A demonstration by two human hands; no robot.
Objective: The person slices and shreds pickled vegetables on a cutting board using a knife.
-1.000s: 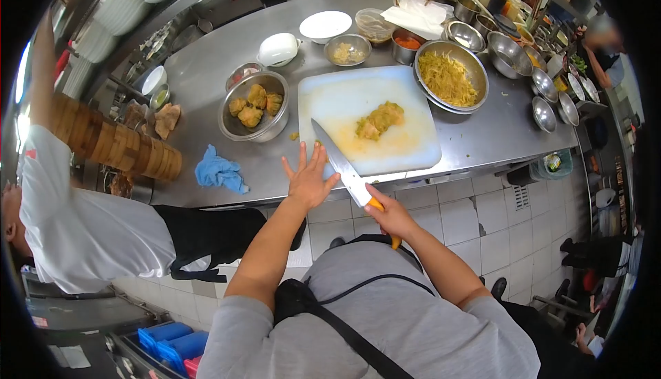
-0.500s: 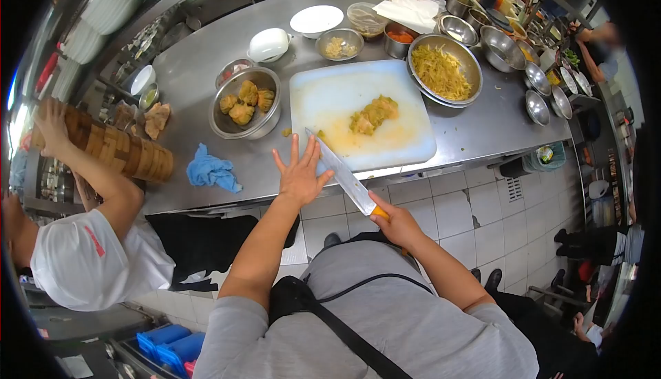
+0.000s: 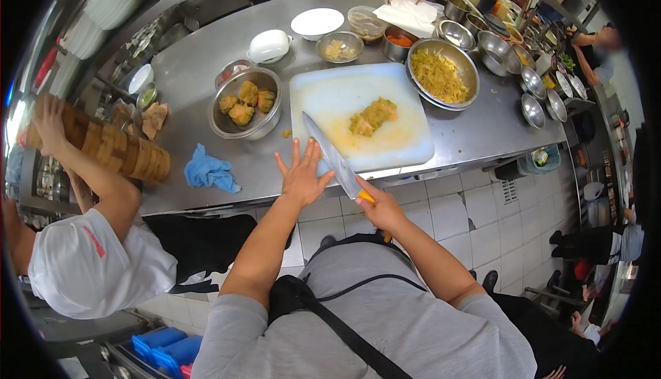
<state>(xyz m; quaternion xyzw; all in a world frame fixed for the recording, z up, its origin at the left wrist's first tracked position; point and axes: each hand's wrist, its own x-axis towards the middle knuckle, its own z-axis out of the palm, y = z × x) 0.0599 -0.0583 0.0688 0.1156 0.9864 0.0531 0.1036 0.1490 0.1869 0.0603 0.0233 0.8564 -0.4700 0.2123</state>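
My right hand grips the orange handle of a large kitchen knife. Its blade points away from me and leftward, over the near left part of a white cutting board. My left hand is empty, fingers spread, just left of the blade at the board's near left corner; I cannot tell whether it touches the board. On the board sits a clump of cut yellow-green vegetable, apart from the knife. A small scrap lies left of the board, beside a steel bowl of whole brownish-green vegetable pieces.
Right of the board stands a bowl of yellow-green shreds. Behind it are a bowl of chopped bits and a white dish. A blue cloth lies left. At far left a co-worker's hand touches stacked bamboo steamers.
The knife has shifted forward and slightly left, its tip now farther up the board. My right hand has moved the same way. My left hand stays almost in place, fingers still spread.
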